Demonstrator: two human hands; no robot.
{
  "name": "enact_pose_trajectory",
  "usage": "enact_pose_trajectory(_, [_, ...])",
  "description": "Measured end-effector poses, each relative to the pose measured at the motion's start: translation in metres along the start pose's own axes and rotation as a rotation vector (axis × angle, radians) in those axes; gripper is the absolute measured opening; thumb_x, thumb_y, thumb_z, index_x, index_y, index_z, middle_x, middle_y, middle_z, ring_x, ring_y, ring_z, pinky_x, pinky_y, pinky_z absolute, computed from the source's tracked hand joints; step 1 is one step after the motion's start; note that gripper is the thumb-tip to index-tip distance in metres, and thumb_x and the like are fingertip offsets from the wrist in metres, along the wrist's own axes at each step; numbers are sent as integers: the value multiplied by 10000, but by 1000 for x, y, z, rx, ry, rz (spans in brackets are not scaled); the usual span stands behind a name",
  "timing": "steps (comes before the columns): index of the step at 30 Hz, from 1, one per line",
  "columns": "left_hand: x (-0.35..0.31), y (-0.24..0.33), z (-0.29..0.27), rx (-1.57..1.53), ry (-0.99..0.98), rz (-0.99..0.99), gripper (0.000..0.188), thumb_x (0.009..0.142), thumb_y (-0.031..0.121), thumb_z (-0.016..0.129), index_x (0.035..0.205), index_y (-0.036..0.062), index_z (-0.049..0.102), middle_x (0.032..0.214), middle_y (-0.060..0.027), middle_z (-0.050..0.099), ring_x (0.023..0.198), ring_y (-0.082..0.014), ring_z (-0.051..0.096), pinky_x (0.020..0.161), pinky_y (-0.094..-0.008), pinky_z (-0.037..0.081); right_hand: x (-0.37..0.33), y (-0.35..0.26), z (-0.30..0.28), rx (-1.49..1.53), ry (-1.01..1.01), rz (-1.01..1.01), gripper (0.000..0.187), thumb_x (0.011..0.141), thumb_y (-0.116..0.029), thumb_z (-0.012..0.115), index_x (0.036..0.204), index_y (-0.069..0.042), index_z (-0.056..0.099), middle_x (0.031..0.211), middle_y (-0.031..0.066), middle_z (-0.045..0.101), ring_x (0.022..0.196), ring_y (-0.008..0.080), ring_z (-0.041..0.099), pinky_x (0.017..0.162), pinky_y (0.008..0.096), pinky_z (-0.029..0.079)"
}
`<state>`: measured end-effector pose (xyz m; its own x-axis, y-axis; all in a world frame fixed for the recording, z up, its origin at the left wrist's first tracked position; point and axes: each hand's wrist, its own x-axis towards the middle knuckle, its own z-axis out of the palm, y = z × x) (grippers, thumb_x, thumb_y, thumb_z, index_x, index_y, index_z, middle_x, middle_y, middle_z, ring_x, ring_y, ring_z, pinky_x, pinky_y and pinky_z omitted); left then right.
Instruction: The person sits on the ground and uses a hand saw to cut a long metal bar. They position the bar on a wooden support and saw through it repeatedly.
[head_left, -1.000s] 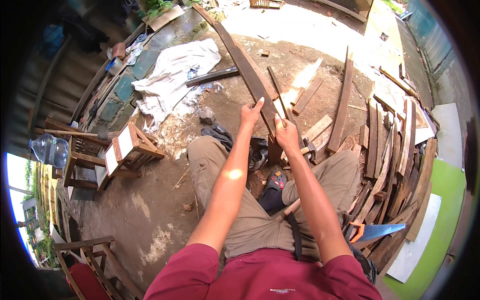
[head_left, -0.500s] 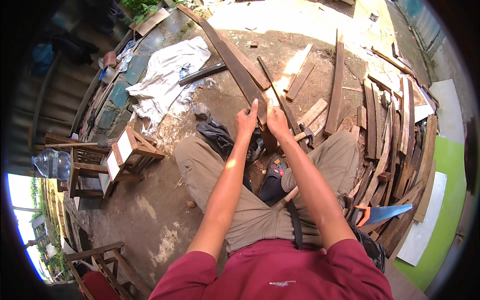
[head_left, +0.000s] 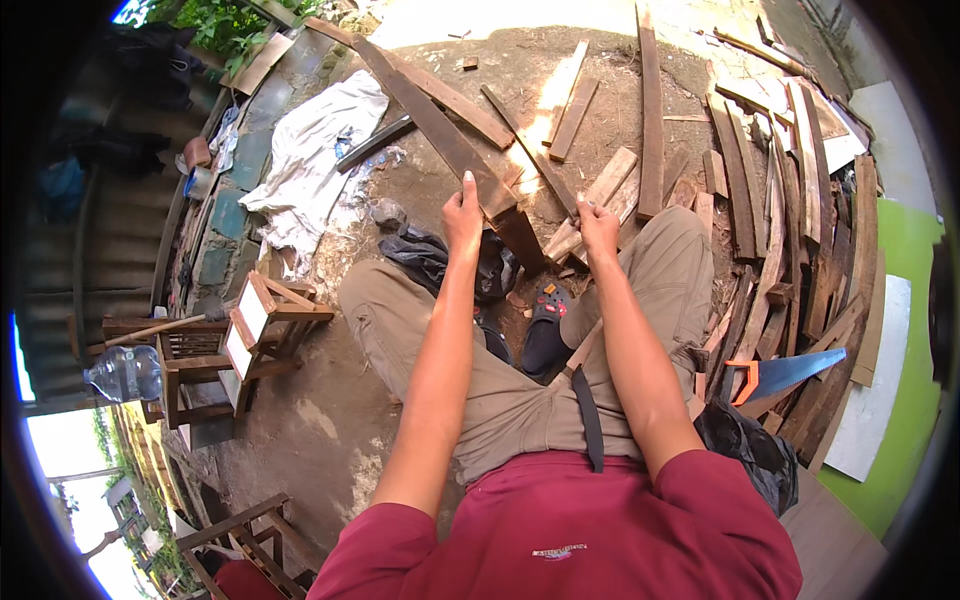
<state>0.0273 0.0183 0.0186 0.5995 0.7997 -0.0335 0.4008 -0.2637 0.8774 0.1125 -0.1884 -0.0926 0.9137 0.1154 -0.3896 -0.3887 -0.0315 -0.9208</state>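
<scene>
A long dark wooden plank (head_left: 430, 115) slants from the far left down toward my feet. My left hand (head_left: 463, 215) is closed on its near left edge, thumb up. Beneath the plank's near end stands a dark wooden piece (head_left: 522, 243). My right hand (head_left: 598, 228) is apart from the plank, to its right, with its fingers curled; what they hold, if anything, is too small to make out. Just beyond those fingers lies the near end of a thin dark wooden strip (head_left: 530, 145). A black plastic bag (head_left: 415, 258) lies below my left hand.
Wooden boards (head_left: 790, 240) are piled on the right, with an orange-handled handsaw (head_left: 790, 373) on them. A white cloth (head_left: 315, 150) lies at the far left. Small wooden furniture (head_left: 205, 370) and a clear plastic bottle (head_left: 125, 374) stand to the left. Another black bag (head_left: 750, 450) is beside my right hip.
My right hand has left the plank's near end and moved right. My left hand still grips the plank. The view has shifted a little; the hammer head near my right knee no longer shows.
</scene>
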Motion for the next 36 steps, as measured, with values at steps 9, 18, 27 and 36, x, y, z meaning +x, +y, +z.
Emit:
enact_pose_trajectory(9, [3, 11, -19, 279, -6, 67, 797, 906, 679, 575, 832, -109, 671, 778, -271, 653, 763, -348, 614, 793, -452, 480, -78, -47, 57, -150, -437, -493, 1020, 799, -504, 810, 1522, 28, 328, 1517, 264, 422, 1418, 347, 420, 1168, 420, 336])
enact_pose_trajectory(18, [14, 7, -26, 152, -183, -187, 759, 897, 690, 603, 847, -58, 722, 627, -37, 554, 603, -147, 514, 581, -333, 415, -83, -55, 65, -259, -338, -641, 952, 749, -451, 850, 1466, -11, 404, 1361, 247, 541, 1270, 417, 531, 1078, 486, 431])
enact_pose_trajectory(27, [29, 49, -53, 658, -123, 50, 787, 713, 715, 770, 882, -52, 723, 800, -199, 712, 791, -273, 705, 758, -385, 542, -82, -60, 63, -213, -318, -608, 951, 716, -401, 884, 1453, -22, 416, 1343, 244, 554, 1262, 406, 542, 1058, 462, 452])
enact_pose_trajectory(36, [35, 51, -46, 480, -307, -140, 760, 763, 689, 760, 887, -60, 720, 675, -64, 617, 566, -173, 575, 560, -305, 471, -53, -63, 52, -141, -553, -568, 896, 649, -354, 926, 1365, -4, 518, 1325, 219, 578, 1256, 368, 556, 1049, 424, 460])
